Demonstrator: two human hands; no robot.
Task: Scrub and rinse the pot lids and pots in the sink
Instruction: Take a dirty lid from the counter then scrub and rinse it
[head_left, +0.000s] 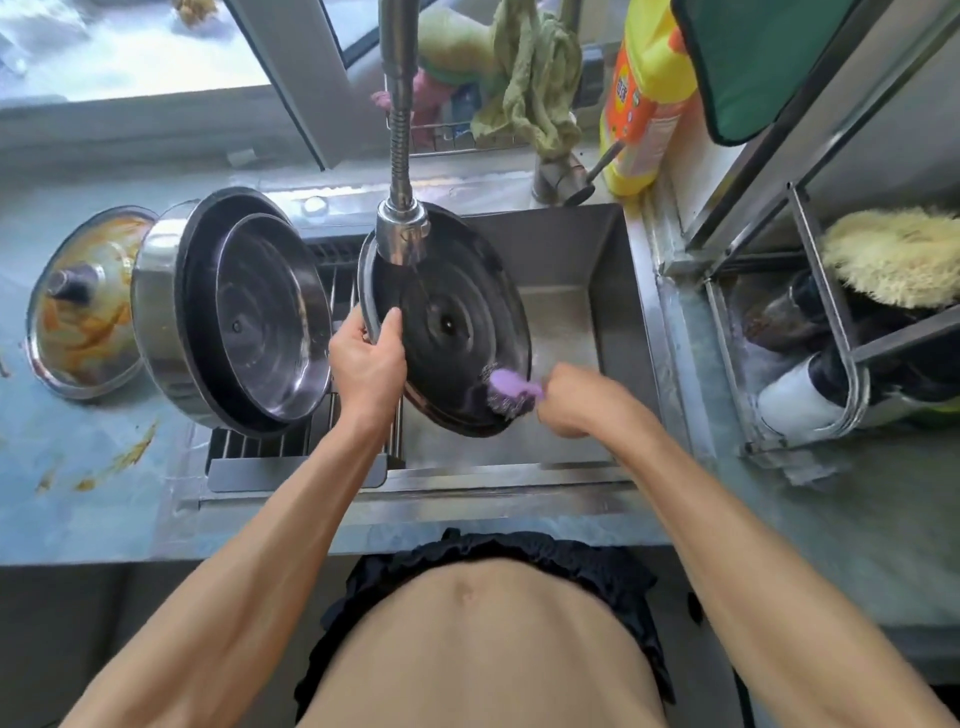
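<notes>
Over the sink (561, 244), mid-frame, the left hand (368, 358) grips the tilted lid (447, 322) by its rim, under the tap (402, 234). The right hand (582, 397), fingers curled, holds a purple brush (511, 391) against the lid's lower edge.

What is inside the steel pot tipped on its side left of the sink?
Inside the steel pot are two nested lids: a larger dark-rimmed lid and, in front, a smaller steel lid showing its underside. The pot's bottom is covered by them.
</notes>
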